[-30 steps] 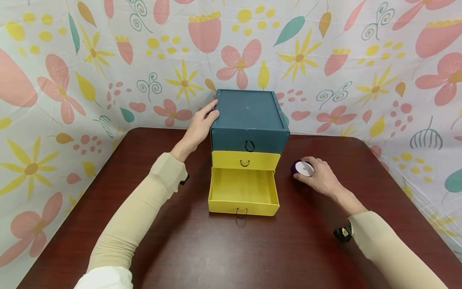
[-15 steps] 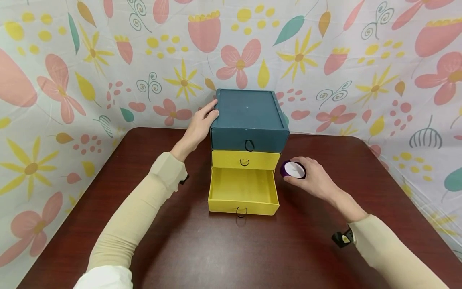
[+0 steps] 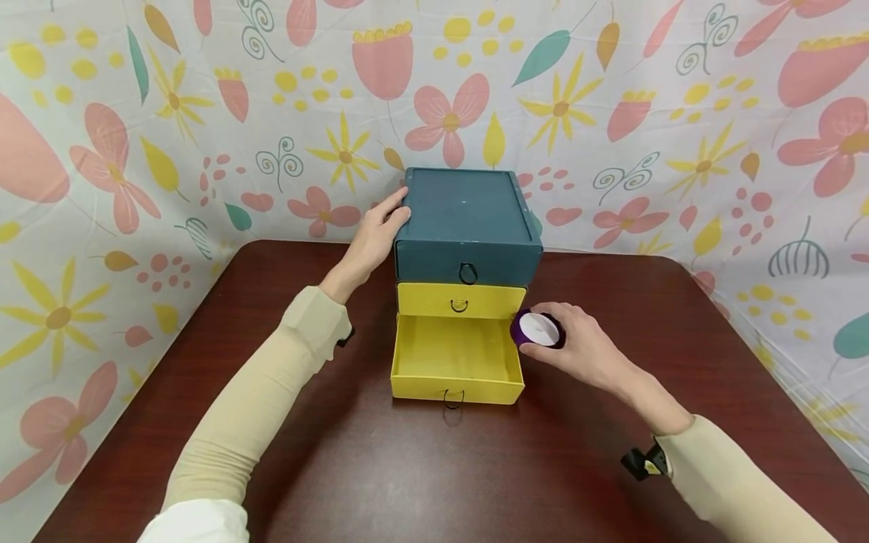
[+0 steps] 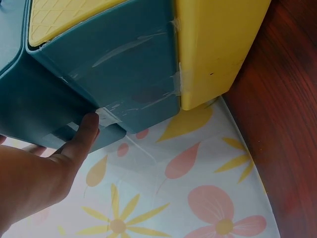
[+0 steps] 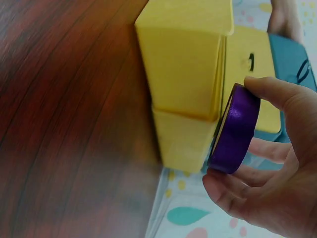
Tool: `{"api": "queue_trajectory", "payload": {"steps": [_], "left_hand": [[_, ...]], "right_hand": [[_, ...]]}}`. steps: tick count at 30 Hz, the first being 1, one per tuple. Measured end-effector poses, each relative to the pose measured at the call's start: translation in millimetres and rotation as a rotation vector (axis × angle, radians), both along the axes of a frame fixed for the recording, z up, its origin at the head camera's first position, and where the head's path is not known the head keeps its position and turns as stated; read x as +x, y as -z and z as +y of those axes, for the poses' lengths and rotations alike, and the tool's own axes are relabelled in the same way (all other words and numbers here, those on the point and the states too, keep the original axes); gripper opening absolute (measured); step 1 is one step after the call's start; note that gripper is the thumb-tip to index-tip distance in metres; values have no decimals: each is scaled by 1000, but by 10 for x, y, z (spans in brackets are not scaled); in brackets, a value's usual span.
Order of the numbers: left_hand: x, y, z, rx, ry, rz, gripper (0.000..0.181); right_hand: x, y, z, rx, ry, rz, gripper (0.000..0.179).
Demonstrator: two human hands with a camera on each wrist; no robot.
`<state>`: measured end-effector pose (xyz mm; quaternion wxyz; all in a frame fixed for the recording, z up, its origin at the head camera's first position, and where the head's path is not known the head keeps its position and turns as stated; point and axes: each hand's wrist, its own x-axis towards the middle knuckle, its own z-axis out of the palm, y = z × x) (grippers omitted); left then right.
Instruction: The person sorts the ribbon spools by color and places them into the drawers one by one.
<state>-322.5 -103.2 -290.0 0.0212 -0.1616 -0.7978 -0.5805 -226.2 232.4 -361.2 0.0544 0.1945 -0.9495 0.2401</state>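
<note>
A drawer unit with a teal top stands on the table, its upper yellow drawer closed and its bottom yellow drawer pulled out, nothing lying in it. My left hand rests against the unit's left upper side; in the left wrist view its thumb touches the teal wall. In my right hand is a roll of purple ribbon with a white face, pinched between thumb and fingers. The roll is raised beside the bottom drawer's right edge. The right wrist view shows the ribbon's purple band edge-on.
The dark red-brown table runs under everything. A flower-printed cloth hangs close behind the unit and along both sides. A black wire loop handle sticks out from the open drawer's front.
My right hand has carried the purple ribbon roll leftward from the table at the right to the open drawer's right edge. The left hand and the drawers have stayed where they were.
</note>
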Motion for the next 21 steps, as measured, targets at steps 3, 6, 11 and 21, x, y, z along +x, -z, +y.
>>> {"api": "queue_trajectory", "payload": {"steps": [3,6,11,21], "left_hand": [[-2,1,1,1,-1,-1,53],[-4,1,3,-2,-5,-2,52],[-4,-4,2,-5,-4,-5,52],[10,-18,4,-5,-2,-16,52]], "right_hand": [[50,-29,-75,-6,-19,7,60],[93,-50,-148,-12,-38,15,59],[144,-64,-268,-11,-65,24,61],[183,-29,-518,-5,-62,-7,62]]}}
